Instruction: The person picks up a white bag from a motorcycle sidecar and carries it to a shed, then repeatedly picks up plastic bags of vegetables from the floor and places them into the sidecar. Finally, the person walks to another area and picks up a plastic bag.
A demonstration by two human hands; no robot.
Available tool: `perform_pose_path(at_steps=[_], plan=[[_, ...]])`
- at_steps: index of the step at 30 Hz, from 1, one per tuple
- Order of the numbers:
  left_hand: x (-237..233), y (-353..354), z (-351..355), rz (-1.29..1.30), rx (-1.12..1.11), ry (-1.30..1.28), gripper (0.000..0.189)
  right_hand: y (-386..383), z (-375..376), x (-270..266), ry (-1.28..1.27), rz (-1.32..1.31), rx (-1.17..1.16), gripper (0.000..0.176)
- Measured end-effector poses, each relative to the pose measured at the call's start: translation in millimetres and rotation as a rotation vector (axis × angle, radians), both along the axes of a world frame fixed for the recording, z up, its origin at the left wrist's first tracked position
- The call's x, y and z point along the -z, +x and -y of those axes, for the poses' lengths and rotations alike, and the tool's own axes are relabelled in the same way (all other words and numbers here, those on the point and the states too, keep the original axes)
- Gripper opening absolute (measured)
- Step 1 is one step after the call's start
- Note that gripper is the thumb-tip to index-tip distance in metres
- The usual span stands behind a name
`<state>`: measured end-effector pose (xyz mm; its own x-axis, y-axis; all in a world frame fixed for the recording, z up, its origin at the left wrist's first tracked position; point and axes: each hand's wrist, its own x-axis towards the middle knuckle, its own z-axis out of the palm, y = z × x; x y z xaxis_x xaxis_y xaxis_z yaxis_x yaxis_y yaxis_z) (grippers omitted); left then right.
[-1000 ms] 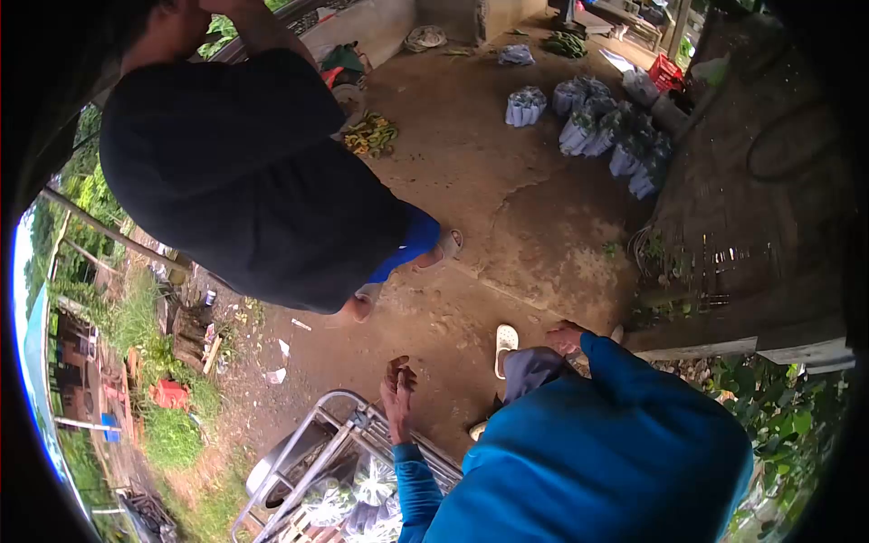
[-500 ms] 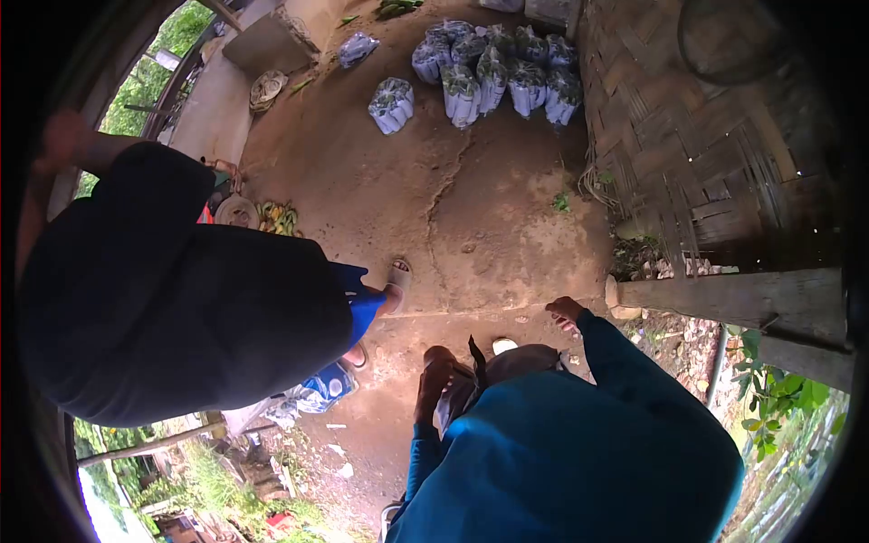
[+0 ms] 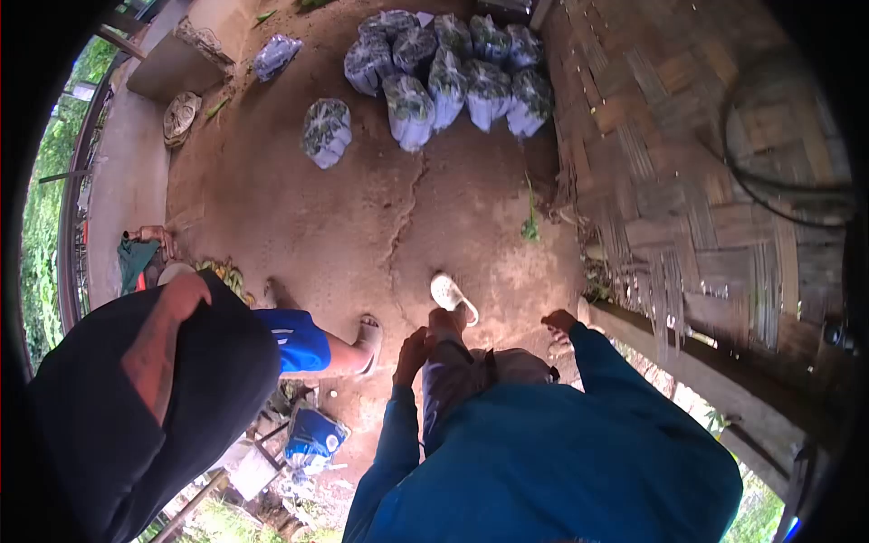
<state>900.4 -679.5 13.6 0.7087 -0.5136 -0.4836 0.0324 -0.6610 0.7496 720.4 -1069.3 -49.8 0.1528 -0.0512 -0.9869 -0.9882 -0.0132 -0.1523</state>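
My left hand (image 3: 414,356) hangs beside my left thigh, close to the knee, with loosely bent fingers and nothing visible in it. My right hand (image 3: 559,324) is held out to the right of my body, its fingers partly curled but apart, and it holds nothing. Both come out of blue-green sleeves. Below them is the brown earth floor, where my foot in a pale clog (image 3: 450,294) is stepping. Farther ahead stand several clear plastic bags (image 3: 409,113) packed with green leafy produce, one bag (image 3: 327,133) apart from the group.
A person in a black top (image 3: 199,362) and blue shorts is close on my left. A woven bamboo wall (image 3: 670,172) and wooden beam (image 3: 697,348) run along the right. Another plastic bag (image 3: 277,57), a basket (image 3: 181,118) and a blue sack (image 3: 312,439) lie on the left.
I have stepped forward, so the bags appear larger and farther left. My pale-clogged foot has swung ahead. The other person's arm has come down beside their body.
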Motion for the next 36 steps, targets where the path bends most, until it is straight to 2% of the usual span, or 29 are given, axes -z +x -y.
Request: perform_pose_path(at_steps=[1,2,3,5,6,10,12,15,18,19,20,21,22,24,25,26,28,29,30,31,32,36], plan=[[-2,24,6,0.056,0.034,0.027,0.026,24,9,-19,0.065,-0.059,0.037,0.033],[-3,46,9,0.052,0.032,0.029,0.026,43,14,-36,-0.037,-0.019,0.013,0.034],[-12,72,18,0.01,0.036,-0.019,0.026,67,12,-58,-0.139,0.061,0.098,0.032],[-23,116,38,-0.022,0.002,-0.012,0.027,102,41,-53,-0.071,0.067,0.134,0.033],[-26,140,49,0.006,0.001,-0.026,0.026,126,48,-58,-0.131,0.131,0.093,0.036],[-41,239,100,-0.001,0.04,-0.053,0.025,238,83,-62,-0.162,0.214,0.182,0.042],[-44,288,135,0.015,0.068,-0.019,0.024,301,100,-66,-0.179,0.282,0.113,0.04],[-5,363,185,0.031,0.072,-0.022,0.021,400,133,-51,-0.174,0.383,0.036,0.039],[35,432,233,0.114,0.061,0.076,0.021,497,167,-2,-0.233,0.467,-0.153,0.041],[48,456,252,0.084,0.06,0.084,0.021,543,194,37,-0.26,0.441,-0.461,0.042],[60,474,264,0.078,-0.033,-0.011,0.02,566,208,75,-0.258,0.399,-0.763,0.043],[75,498,282,0.096,-0.139,-0.118,0.018,584,215,89,-0.325,0.505,-0.601,0.044],[91,520,295,0.036,-0.129,-0.064,0.02,612,224,99,-0.398,0.616,-0.444,0.044],[102,561,319,-0.062,-0.158,0.025,0.027,676,227,73,-0.352,0.669,-0.215,0.044],[107,585,335,-0.126,-0.184,0.097,0.035,699,238,99,-0.536,0.812,-0.423,0.046],[116,604,346,-0.143,-0.194,0.104,0.035,723,250,127,-0.715,0.958,-0.633,0.049],[136,633,363,-0.187,-0.29,0.184,0.048,772,264,132,-0.713,0.999,-0.579,0.05],[155,643,368,-0.201,-0.3,0.192,0.048,794,267,131,-0.726,1.055,-0.513,0.053],[177,649,370,-0.081,-0.317,0.152,0.05,808,268,133,-0.712,1.047,-0.521,0.053],[184,655,376,0.039,-0.332,0.112,0.052,819,270,138,-0.736,1.004,-0.535,0.053],[190,663,380,-0.034,-0.317,0.197,0.053,829,271,143,-0.762,0.966,-0.552,0.053],[198,673,399,-0.034,-0.317,0.275,0.055,831,266,165,-0.727,0.858,-0.669,0.054]])
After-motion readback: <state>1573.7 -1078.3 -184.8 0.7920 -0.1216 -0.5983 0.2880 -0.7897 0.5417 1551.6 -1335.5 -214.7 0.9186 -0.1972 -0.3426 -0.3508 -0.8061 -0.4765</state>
